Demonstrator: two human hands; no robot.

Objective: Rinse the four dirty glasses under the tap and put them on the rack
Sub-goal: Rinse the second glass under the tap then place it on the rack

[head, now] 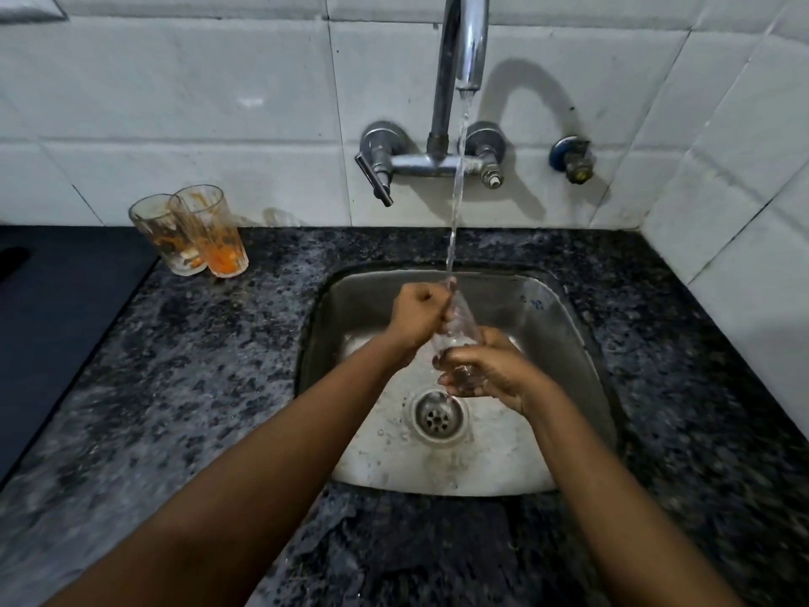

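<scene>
White wall tiles back a dark speckled granite desk (pixel 175 365) with a steel sink (pixel 564 326). Over it, the right hand (pixel 486 370) grips the base of a clear tilted glass (pixel 457 330); the left hand (pixel 416 313), fingers curled, holds its rim under the chrome tap (pixel 464 41) stream. Two orange-stained glasses (pixel 192 232) stand touching, far left.

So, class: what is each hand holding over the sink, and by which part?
One clear drinking glass, tilted under the running tap. The left hand grips its upper rim end; the right hand cups its lower base end.
</scene>
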